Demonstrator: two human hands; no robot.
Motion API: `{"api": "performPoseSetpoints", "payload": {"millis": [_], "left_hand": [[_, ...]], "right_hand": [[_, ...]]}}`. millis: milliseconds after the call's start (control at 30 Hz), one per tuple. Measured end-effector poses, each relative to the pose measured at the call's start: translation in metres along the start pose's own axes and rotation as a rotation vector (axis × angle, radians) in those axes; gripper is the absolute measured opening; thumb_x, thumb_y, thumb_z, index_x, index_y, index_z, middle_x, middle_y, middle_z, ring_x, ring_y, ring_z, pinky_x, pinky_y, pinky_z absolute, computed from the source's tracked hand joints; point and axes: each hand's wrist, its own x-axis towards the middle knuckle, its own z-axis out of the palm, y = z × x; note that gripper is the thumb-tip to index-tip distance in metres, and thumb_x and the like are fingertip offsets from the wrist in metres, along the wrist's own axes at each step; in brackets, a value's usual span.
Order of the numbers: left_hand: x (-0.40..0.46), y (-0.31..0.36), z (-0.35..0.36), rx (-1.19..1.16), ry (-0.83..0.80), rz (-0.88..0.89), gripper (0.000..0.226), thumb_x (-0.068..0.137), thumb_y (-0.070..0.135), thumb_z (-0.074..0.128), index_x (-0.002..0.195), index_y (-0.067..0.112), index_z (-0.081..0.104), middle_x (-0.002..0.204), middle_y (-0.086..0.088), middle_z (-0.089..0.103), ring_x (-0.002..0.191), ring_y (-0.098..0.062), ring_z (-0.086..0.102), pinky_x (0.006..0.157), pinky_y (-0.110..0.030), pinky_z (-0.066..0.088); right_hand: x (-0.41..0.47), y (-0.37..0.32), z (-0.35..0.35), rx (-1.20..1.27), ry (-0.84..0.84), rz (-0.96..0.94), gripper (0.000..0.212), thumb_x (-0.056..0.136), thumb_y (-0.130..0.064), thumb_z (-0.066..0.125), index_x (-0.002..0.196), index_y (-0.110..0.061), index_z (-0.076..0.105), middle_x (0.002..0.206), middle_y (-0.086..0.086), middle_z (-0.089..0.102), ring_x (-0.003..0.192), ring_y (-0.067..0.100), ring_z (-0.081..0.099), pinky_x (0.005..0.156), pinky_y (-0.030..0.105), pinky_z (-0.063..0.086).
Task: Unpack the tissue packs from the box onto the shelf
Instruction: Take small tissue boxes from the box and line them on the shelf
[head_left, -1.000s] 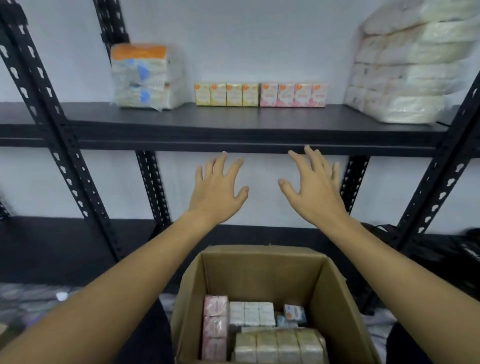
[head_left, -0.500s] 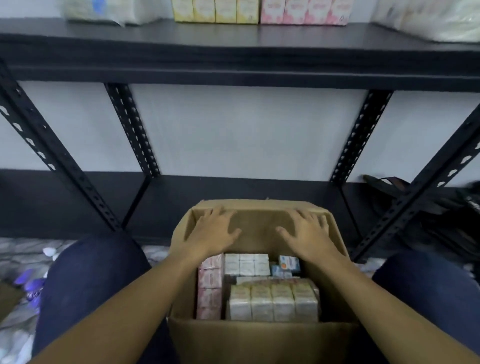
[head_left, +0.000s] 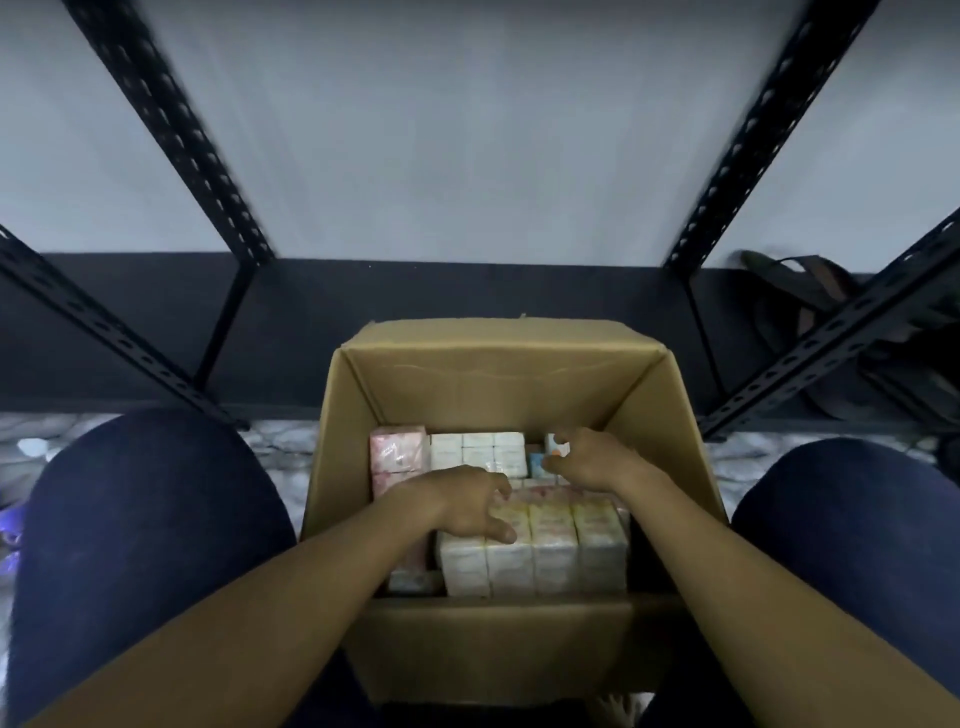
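Head view looks straight down into an open cardboard box (head_left: 498, 384) that sits low in the middle of the frame, between our two knees in dark blue trousers (head_left: 140, 519). Both of our hands are inside the box and apart from each other. Our left hand (head_left: 462, 501) lies on the front row of yellowish tissue packs (head_left: 550, 551), its fingers bent down over the back edge of the leftmost packs and its thumb pressed against their top; we read this as a grip on that row, though motion blur softens the fingertips. Our right hand (head_left: 587, 460) is farther back and to the right, with its fingers curled round a small blue and white pack (head_left: 550, 449) near the right wall of the box.

Other packs fill the rest of the box: a stack of pink packs (head_left: 397, 457) stands along the left wall, and a block of white packs (head_left: 478, 452) lies at the back, just beside the pink ones. A strip of pink shows between the white block and the yellowish row.

Behind the box, across the middle of the frame, runs the low black shelf (head_left: 291, 312), with perforated black uprights (head_left: 171, 130) rising toward the upper left and upper right against a pale wall. At the right edge of the frame a dark bag with straps (head_left: 810, 291) lies on that shelf. Pale marbled floor (head_left: 283, 436) shows between the left knee and the box.
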Motion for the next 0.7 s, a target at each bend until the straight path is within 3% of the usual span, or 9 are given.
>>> {"api": "performPoseSetpoints", "payload": {"millis": [100,233,333,467,567,700], "left_hand": [[0.003,0.000,0.008,0.023,-0.039,0.037,0.083,0.078,0.057,0.070,0.147,0.028,0.035,0.147,0.000,0.045,0.128,-0.022,0.047,0.105,-0.038,0.041],[0.008,-0.001,0.020,0.162,0.001,0.051,0.091,0.071,0.057,0.076,0.145,0.031,0.032,0.142,-0.002,0.048,0.124,-0.025,0.049,0.102,-0.042,0.043],[0.012,-0.001,0.022,0.220,0.058,0.068,0.083,0.074,0.051,0.076,0.142,0.030,0.034,0.135,-0.003,0.053,0.115,-0.025,0.054,0.093,-0.042,0.049],[0.016,-0.009,0.006,0.092,0.014,0.043,0.079,0.076,0.041,0.078,0.143,0.029,0.039,0.131,-0.003,0.057,0.112,-0.022,0.056,0.091,-0.034,0.048],[0.016,-0.025,-0.014,-0.016,-0.012,-0.003,0.071,0.079,0.032,0.079,0.141,0.028,0.044,0.128,-0.003,0.061,0.108,-0.020,0.058,0.090,-0.028,0.046],[0.014,-0.051,-0.032,-0.031,0.007,-0.096,0.065,0.086,0.028,0.072,0.143,0.025,0.042,0.137,-0.001,0.055,0.118,-0.019,0.054,0.088,-0.022,0.040]], "right_hand": [[0.001,-0.001,0.001,0.014,-0.016,-0.009,0.050,0.097,-0.043,0.056,0.135,-0.010,0.055,0.137,0.012,0.057,0.121,0.027,0.055,0.100,0.032,0.043],[0.010,0.001,0.005,0.003,-0.036,-0.030,0.044,0.097,-0.041,0.057,0.129,-0.011,0.058,0.130,0.010,0.060,0.112,0.026,0.059,0.087,0.030,0.046],[0.011,0.002,0.003,0.015,-0.046,-0.020,0.046,0.097,-0.042,0.055,0.132,-0.011,0.056,0.132,0.010,0.058,0.116,0.026,0.057,0.098,0.034,0.046],[0.011,0.006,-0.001,0.054,-0.035,0.002,0.050,0.097,-0.042,0.056,0.134,-0.008,0.055,0.136,0.013,0.057,0.122,0.027,0.055,0.107,0.039,0.042],[0.012,0.009,-0.002,0.073,-0.019,0.006,0.046,0.097,-0.037,0.056,0.132,-0.007,0.057,0.135,0.014,0.058,0.122,0.028,0.055,0.106,0.038,0.043],[0.014,0.011,-0.004,0.087,0.008,-0.005,0.042,0.099,-0.034,0.052,0.129,-0.006,0.061,0.132,0.015,0.060,0.120,0.029,0.057,0.098,0.032,0.045]]}}
